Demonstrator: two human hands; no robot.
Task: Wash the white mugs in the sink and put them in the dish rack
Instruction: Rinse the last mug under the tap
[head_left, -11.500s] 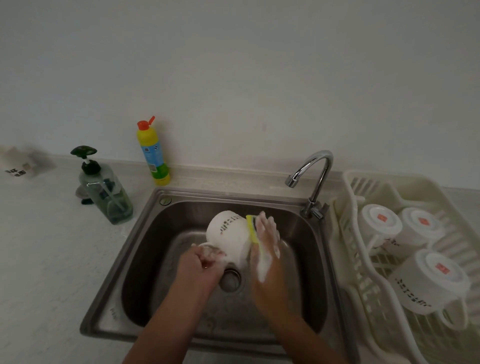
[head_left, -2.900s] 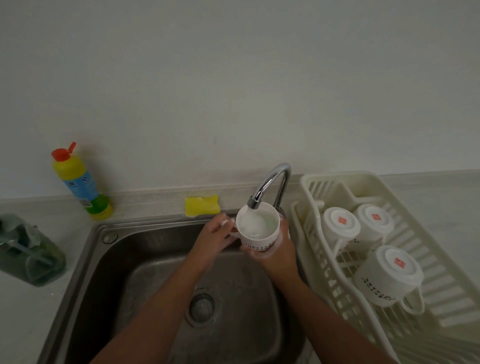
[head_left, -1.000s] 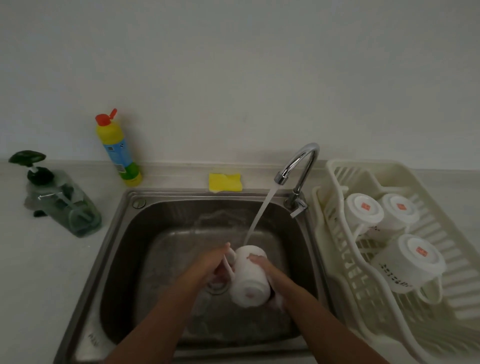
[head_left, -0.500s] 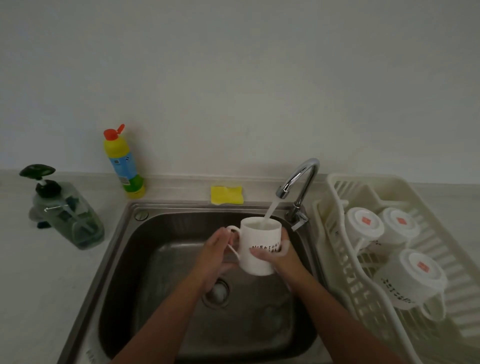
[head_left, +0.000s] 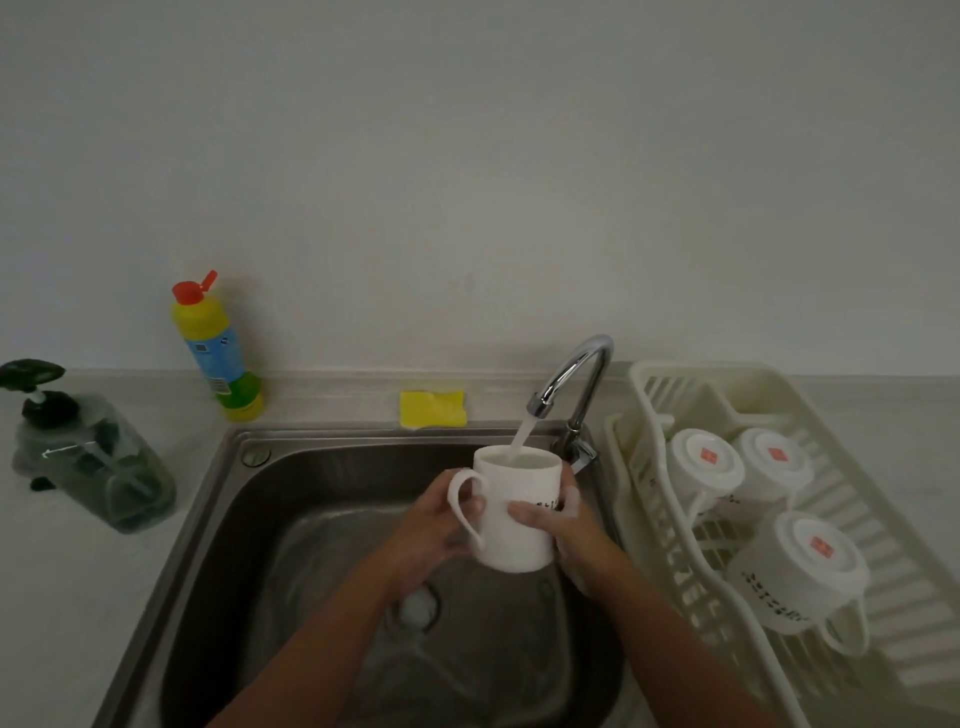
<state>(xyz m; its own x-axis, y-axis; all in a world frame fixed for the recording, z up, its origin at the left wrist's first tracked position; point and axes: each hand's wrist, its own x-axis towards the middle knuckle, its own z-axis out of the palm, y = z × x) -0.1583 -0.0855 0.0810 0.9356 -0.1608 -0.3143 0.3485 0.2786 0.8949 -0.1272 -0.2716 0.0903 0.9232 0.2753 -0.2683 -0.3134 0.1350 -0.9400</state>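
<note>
I hold a white mug (head_left: 514, 512) upright over the steel sink (head_left: 291, 499), under the running faucet (head_left: 574, 387). Water streams into the mug's mouth. My left hand (head_left: 434, 525) grips the mug at its handle on the left side. My right hand (head_left: 569, 525) wraps the mug's right side, thumb across the printed text. Three white mugs (head_left: 704, 470) (head_left: 774, 462) (head_left: 797, 569) lie upside down in the cream dish rack (head_left: 883, 561) on the right.
A yellow sponge (head_left: 432, 409) lies on the ledge behind the sink. A yellow bottle with a red cap (head_left: 218, 348) stands at the back left. A green pump soap dispenser (head_left: 88, 457) sits on the counter at far left. The drain (head_left: 418, 608) shows foam.
A second ago the mug was tipped down low over the drain. It is turned upright and raised under the stream, where it stays, filling with water.
</note>
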